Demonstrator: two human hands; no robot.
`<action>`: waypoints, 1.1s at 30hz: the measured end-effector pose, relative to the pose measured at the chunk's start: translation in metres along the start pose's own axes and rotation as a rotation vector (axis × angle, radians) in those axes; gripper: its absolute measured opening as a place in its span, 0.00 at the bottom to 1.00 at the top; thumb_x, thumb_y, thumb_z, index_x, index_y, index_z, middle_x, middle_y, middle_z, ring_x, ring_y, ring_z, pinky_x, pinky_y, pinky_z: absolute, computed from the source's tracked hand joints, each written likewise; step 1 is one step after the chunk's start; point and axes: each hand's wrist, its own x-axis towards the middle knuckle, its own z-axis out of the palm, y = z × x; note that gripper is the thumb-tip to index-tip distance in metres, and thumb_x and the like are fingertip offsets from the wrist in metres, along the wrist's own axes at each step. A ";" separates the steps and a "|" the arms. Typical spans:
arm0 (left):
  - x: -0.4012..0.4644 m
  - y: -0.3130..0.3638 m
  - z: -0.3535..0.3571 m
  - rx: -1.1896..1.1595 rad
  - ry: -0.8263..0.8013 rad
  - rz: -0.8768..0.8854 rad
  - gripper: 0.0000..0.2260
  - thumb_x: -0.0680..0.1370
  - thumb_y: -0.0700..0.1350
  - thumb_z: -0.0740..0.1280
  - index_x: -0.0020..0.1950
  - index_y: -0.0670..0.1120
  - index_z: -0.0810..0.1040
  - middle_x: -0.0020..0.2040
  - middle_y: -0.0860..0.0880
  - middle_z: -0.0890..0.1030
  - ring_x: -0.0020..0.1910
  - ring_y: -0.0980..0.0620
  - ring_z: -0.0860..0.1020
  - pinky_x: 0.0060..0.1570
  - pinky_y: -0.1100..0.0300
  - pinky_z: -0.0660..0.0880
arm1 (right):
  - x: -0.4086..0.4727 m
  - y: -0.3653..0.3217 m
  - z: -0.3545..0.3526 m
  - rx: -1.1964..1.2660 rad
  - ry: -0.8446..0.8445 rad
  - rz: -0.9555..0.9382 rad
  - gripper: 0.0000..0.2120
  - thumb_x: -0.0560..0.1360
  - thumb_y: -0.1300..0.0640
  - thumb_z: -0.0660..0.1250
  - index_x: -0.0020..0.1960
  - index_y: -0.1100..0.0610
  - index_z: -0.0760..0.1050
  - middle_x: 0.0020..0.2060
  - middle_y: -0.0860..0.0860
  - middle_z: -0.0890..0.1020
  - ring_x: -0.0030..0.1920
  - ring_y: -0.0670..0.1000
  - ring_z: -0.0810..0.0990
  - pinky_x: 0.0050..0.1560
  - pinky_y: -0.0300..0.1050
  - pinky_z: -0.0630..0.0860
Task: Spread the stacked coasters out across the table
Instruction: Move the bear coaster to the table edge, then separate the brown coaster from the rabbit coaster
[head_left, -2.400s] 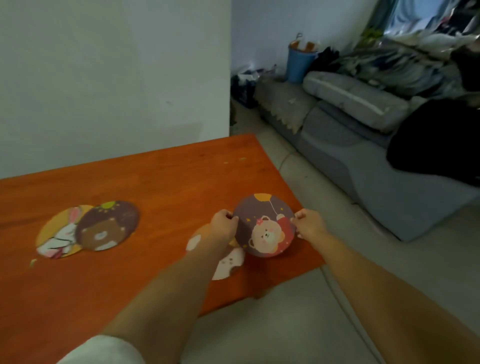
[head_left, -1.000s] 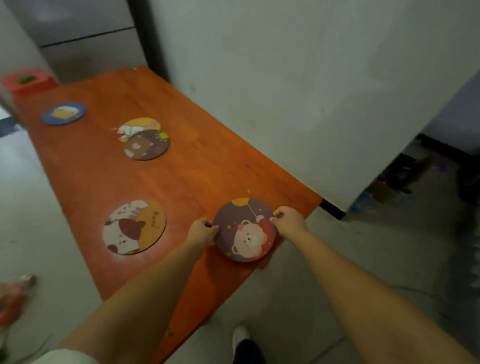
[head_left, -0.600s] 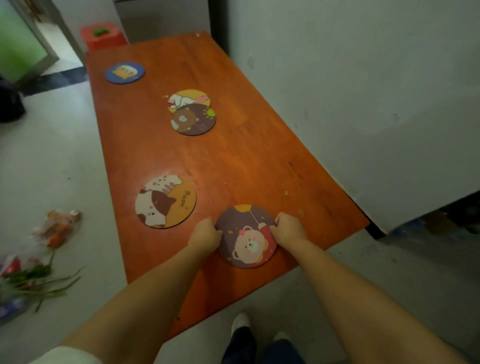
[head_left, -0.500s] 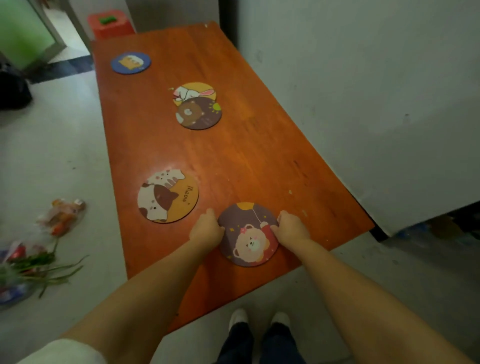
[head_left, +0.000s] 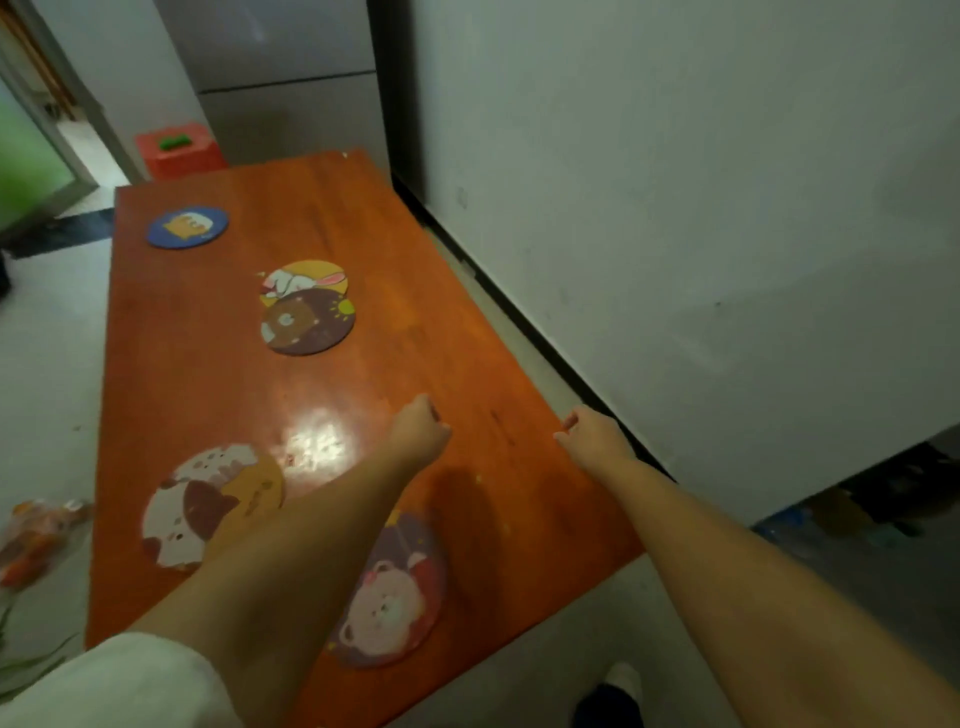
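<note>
Several round coasters lie on the orange table (head_left: 218, 395). A purple bear coaster (head_left: 400, 597) rests near the front edge, partly hidden under my left forearm. A cat coaster (head_left: 202, 499) sits to its left. Farther back, a brown bear coaster (head_left: 306, 322) overlaps a yellow rabbit coaster (head_left: 306, 278). A blue coaster (head_left: 187, 227) lies at the far left. My left hand (head_left: 418, 431) hovers over the table's middle, fingers curled, holding nothing. My right hand (head_left: 592, 434) is by the right edge, fingers curled, holding nothing.
A white wall (head_left: 675, 208) runs along the table's right side. A red stool (head_left: 179, 150) and a grey fridge (head_left: 285, 78) stand beyond the far end. A bag (head_left: 36, 540) lies on the floor at the left. My foot (head_left: 610, 696) is below the table's front edge.
Both hands have let go of the purple bear coaster and moved forward, away from it. The coaster stays flat near the front edge. The view has tilted closer over the table.
</note>
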 end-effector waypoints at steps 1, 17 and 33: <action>0.010 0.017 0.010 -0.006 0.007 0.013 0.05 0.74 0.40 0.64 0.44 0.43 0.68 0.37 0.45 0.72 0.38 0.45 0.70 0.35 0.55 0.66 | 0.012 0.013 -0.014 0.016 0.002 0.003 0.11 0.76 0.54 0.64 0.56 0.58 0.74 0.55 0.57 0.80 0.53 0.58 0.79 0.52 0.51 0.76; 0.102 0.200 0.144 -0.291 0.273 -0.238 0.09 0.74 0.41 0.65 0.37 0.48 0.67 0.37 0.49 0.73 0.40 0.46 0.74 0.36 0.59 0.67 | 0.216 0.096 -0.175 0.034 -0.171 -0.241 0.09 0.75 0.56 0.65 0.52 0.60 0.75 0.52 0.59 0.81 0.53 0.58 0.80 0.48 0.43 0.71; 0.167 0.099 0.004 -0.517 0.669 -0.658 0.07 0.76 0.43 0.66 0.47 0.45 0.68 0.38 0.48 0.72 0.33 0.50 0.69 0.33 0.58 0.66 | 0.327 -0.166 -0.078 -0.231 -0.484 -0.724 0.12 0.75 0.56 0.66 0.53 0.63 0.78 0.48 0.61 0.84 0.52 0.60 0.82 0.53 0.50 0.77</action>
